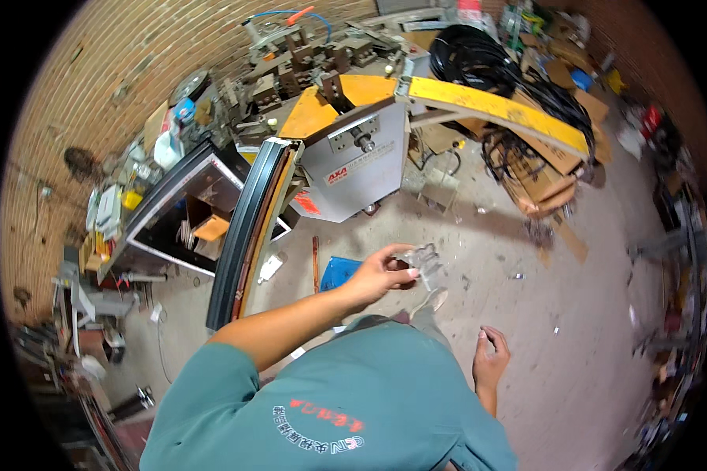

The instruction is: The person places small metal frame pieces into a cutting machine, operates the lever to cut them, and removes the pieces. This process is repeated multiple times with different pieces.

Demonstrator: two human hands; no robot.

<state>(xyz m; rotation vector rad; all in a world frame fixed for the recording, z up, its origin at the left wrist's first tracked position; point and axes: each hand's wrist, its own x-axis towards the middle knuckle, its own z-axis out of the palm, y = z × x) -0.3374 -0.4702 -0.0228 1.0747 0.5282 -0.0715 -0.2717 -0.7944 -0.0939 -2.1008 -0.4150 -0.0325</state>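
Note:
My left hand (379, 276) reaches out in front of my body, with thumb and fingers closed on a small, see-through greyish piece (427, 262). It looks like clear plastic with several prongs or ridges, but its exact kind is unclear. My right hand (491, 358) hangs low beside my body, away from everything. Its fingers are loosely curled with a gap at the thumb, and nothing shows in it. Closest to my left forearm stands a dark, curved profile (247, 228), part of a machine frame. Beneath the left hand, a blue sheet (339, 272) lies on the floor.
A grey machine cabinet (361, 177) stands ahead, with a yellow arm (495, 108) stretching right from it. Metal blocks (291, 74) crowd the bench behind. Black coiled hose (471, 59) and flattened cardboard (538, 184) lie at the far right. Shelving with clutter (687, 243) lines the right side.

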